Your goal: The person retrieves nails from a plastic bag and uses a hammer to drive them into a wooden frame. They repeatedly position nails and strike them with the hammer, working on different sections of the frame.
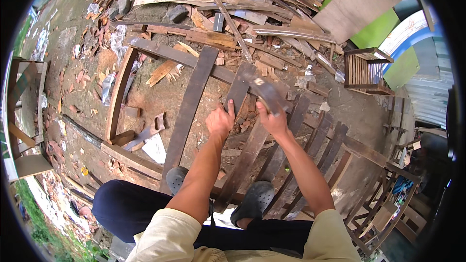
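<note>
A wooden frame of dark slats lies on the ground in front of me. My left hand [221,120] is closed at the edge of one short dark slat [239,87], its thumb pointing up along the wood and the other fingers curled. Close beside it, my right hand [274,119] grips a hammer [267,93], smeared by motion, over that slat's right side. A longer slat [191,111] crosses the frame to the left of my hands. Several more slats [286,140] run side by side below and to the right. Any nail is too small to make out.
A handsaw [154,128] lies inside the frame's left part. Scrap boards [228,2] are heaped at the far side. A slatted crate [364,70] stands far right, wooden furniture frames [388,213] near right. My shoes [255,201] are at the frame's near edge.
</note>
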The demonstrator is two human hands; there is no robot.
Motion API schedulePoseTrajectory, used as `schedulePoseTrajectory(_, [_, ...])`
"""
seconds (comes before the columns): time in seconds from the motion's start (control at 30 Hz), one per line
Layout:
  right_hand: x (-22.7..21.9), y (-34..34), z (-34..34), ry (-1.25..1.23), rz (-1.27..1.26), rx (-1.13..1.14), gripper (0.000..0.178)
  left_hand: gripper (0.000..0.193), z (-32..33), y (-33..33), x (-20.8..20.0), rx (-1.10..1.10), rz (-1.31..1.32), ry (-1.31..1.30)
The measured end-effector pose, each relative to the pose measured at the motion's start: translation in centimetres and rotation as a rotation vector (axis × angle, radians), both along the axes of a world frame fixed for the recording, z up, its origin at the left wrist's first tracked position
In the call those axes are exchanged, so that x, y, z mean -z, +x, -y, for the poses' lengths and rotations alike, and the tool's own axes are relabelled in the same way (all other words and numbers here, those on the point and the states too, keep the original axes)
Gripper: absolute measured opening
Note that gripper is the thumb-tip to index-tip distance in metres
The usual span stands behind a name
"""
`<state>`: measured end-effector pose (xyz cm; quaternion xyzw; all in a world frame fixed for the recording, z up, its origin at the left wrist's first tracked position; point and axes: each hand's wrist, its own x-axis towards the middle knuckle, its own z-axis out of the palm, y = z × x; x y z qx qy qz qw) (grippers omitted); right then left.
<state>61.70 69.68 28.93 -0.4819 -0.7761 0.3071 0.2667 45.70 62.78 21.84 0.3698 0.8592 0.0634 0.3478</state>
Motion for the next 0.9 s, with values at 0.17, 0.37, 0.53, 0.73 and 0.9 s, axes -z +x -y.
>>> schedulePoseTrajectory(0.17, [-2.6, -1.2, -1.9, -0.288, 0.357, -0.005, 0.052, 0.068, -0.9, -0.7, 0.5, -0.009, 0.005, 0.046])
schedulePoseTrajectory(0.37, [-3.7, -2.5, -1.4, 0.154, -0.063, 0.016, 0.048, 0.067, -0.5, -0.7, 0.5, -0.007, -0.001, 0.066])
schedulePoseTrajectory(0.53, [1.5, 0.8, -1.3, -0.35, 0.503, 0.115, 0.049, 0.067, -0.9, -0.1, 0.1, 0.006, 0.001, 0.075])
schedulePoseTrajectory(0.73, [-6.6, -1.9, -2.5, -0.15, 0.108, 0.148, 0.049, 0.068, -0.5, -0.6, 0.6, -0.015, 0.003, 0.046])
schedulePoseTrajectory(0.9, [-3.9, -1.8, -1.9, -0.056, 0.015, 0.122, 0.046, 0.074, -2.1, -1.2, 0.7, 0.046, 0.028, -0.082])
